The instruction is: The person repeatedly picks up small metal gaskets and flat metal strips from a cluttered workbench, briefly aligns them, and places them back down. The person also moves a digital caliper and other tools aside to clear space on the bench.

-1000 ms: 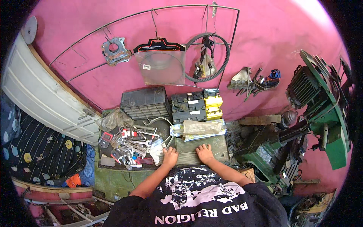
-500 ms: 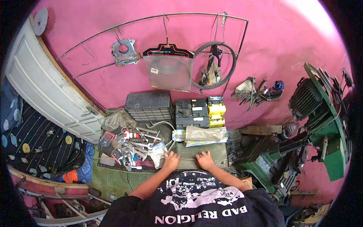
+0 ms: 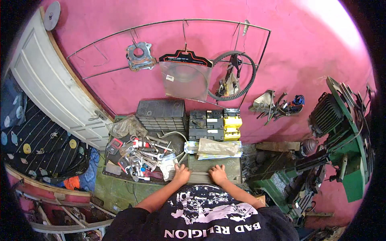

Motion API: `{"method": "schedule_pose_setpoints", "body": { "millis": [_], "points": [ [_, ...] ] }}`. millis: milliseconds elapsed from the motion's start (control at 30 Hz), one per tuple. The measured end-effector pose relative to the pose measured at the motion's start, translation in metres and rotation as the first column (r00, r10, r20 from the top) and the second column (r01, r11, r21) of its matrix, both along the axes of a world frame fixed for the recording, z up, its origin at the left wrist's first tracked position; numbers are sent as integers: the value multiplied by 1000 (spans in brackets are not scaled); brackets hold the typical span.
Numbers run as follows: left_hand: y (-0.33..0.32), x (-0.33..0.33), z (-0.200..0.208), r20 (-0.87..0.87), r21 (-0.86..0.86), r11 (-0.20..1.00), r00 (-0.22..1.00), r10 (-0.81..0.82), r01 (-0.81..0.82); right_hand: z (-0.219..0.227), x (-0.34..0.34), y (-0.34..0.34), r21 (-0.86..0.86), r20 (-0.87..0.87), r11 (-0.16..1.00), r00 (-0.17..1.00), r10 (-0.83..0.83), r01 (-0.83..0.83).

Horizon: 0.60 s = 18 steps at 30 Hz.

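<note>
A bundle of thin grey rods (image 3: 199, 177), which look like welding electrodes, spans the space between my two hands near the bench's front edge. My left hand (image 3: 183, 173) is closed around its left end, fingers curled. At the right end, my right hand (image 3: 218, 174) has its fingers bent over the rods, the fingertips partly hidden. Just beyond lies a greenish, finely ribbed surface (image 3: 213, 164). Packets (image 3: 219, 148) in brown and blue-white wrapping lie behind it. White crumpled material (image 3: 166, 165) sits beside my left hand.
A dark tray with wrenches and other hand tools (image 3: 145, 156) is on the left. Black drawer units (image 3: 161, 114) and black and yellow cases (image 3: 213, 123) stand at the back. A green machine (image 3: 277, 182) is on the right; a bagged part (image 3: 185, 78) hangs above.
The view has shifted slightly, so the wall things sit lower and further right. Between my hands the grey rods now show as a distinct bundle, nearer my body.
</note>
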State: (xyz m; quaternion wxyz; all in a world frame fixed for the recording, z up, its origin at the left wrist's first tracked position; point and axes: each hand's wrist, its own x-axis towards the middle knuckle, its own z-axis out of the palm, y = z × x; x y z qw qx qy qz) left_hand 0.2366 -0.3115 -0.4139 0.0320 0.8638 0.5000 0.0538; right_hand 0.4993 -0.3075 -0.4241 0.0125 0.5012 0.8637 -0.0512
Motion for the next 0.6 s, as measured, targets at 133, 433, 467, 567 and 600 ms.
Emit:
{"method": "schedule_pose_setpoints", "body": {
  "millis": [133,433,467,567,600],
  "points": [
    [5,3,-8,-16,-26,999,999,42,-42,0,-2,1,7,16,999,999,-47,47],
    [16,8,-23,-34,-26,991,991,127,-128,-3,-7,5,-65,32,998,999,-22,24],
    [17,10,-21,-25,-10,991,991,130,-130,-3,-6,3,-60,-3,997,999,-40,40],
    [11,10,-14,18,76,993,996,87,-88,1,1,-1,-77,-59,995,996,-66,62],
    [10,10,-13,49,73,994,996,78,-82,5,3,0,-103,-44,993,997,-58,53]
  ]
}}
